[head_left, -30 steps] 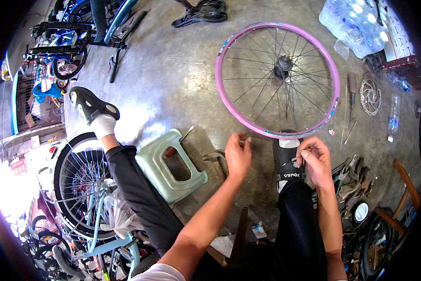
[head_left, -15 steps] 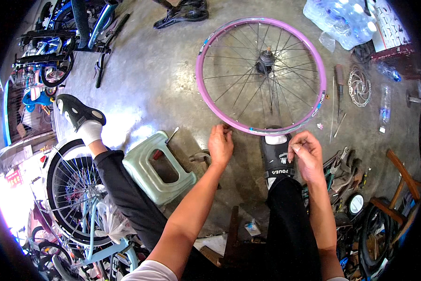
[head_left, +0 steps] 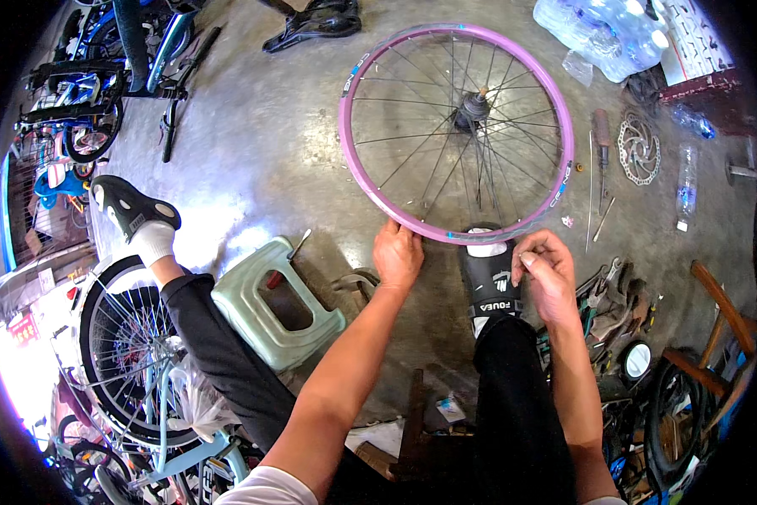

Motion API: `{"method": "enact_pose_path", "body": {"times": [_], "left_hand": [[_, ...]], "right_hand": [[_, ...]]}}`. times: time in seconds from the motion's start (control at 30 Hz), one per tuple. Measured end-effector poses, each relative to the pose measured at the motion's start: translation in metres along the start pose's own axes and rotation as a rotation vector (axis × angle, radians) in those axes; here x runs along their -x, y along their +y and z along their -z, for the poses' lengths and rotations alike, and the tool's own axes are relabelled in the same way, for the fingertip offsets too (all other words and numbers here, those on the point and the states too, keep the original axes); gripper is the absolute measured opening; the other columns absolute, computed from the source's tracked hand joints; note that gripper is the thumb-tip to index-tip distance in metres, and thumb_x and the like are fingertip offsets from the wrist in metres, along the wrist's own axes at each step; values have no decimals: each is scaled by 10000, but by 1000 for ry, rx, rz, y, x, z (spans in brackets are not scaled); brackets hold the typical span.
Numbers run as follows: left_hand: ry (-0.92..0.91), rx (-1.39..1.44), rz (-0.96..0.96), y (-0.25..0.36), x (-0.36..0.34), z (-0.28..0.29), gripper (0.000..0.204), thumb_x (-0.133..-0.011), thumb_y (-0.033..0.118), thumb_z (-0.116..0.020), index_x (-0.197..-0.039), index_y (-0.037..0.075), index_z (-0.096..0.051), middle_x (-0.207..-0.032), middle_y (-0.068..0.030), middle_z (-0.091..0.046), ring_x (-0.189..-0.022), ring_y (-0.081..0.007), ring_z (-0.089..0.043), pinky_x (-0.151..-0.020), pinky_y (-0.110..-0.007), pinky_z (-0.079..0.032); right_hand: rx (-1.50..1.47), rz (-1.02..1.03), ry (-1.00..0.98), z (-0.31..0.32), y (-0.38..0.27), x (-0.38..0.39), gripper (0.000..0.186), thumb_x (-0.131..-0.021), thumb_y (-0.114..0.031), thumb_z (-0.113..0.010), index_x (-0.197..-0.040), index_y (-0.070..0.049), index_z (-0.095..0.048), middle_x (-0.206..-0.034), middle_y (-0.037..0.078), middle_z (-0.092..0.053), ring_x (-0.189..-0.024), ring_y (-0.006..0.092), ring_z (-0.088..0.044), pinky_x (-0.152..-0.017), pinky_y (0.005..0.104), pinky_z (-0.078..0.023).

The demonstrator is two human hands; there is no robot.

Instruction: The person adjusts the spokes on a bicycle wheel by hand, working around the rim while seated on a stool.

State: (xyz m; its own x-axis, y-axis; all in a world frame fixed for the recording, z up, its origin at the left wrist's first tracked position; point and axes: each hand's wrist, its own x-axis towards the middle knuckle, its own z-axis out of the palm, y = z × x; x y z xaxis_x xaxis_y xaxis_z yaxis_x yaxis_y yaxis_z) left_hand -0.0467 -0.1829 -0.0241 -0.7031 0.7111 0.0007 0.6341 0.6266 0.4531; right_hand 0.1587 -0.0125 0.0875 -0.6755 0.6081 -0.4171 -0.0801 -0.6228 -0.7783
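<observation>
Left hand [head_left: 398, 255] grips my pink spoked bicycle wheel rim [head_left: 362, 177] to steady it; right hand [head_left: 547, 273], beside it, pinches something too small to tell.

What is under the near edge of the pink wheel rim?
The toe of a black sandal lies under the pink wheel rim, beside the left hand gripping it. The concrete floor shows between spokes; the toes are hidden.

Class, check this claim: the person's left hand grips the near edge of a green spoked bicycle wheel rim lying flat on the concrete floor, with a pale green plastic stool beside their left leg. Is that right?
Not quite: the spoked bicycle wheel rim is pink, not green, as the head view shows. The rest stands: the left hand grips its near edge, it lies flat on the concrete floor, and the pale green plastic stool sits beside the left leg.
</observation>
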Motion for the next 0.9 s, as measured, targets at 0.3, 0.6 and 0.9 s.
{"method": "enact_pose_path", "body": {"times": [0.3, 0.6, 0.9], "left_hand": [[20, 310, 435, 21, 7, 40, 144, -918, 105, -719, -1021, 17, -669, -893, -165, -718, -803, -322, -698, -758, -434, -542], [13, 429, -368, 160, -13, 135, 289, -787, -34, -795, -1053, 52, -722, -996, -124, -706, -864, -312, -696, -752, -399, -561], [198, 47, -297, 149, -91, 122, 289, -850, 132, -757, -1119, 52, -689, -1008, -152, -696, -919, -384, -675, -805, -484, -530]], "right_hand": [[12, 27, -6, -1, 9, -1, 64, -967, -55, -649, -1018, -39, -613, -876, 55, -647, -757, 148, -624, -670, 298, -511], [-443, -78, 56, -48, 9, -20, 136, -956, -145, -541, -1060, -67, -581, -987, 98, -638, -807, 151, -589, -665, 312, -487], [-507, -52, 135, -3, -11, -32, 191, -986, -232, -517, -997, -57, -594, -765, 11, -499, -550, 91, -364, -450, 241, -268]]}}
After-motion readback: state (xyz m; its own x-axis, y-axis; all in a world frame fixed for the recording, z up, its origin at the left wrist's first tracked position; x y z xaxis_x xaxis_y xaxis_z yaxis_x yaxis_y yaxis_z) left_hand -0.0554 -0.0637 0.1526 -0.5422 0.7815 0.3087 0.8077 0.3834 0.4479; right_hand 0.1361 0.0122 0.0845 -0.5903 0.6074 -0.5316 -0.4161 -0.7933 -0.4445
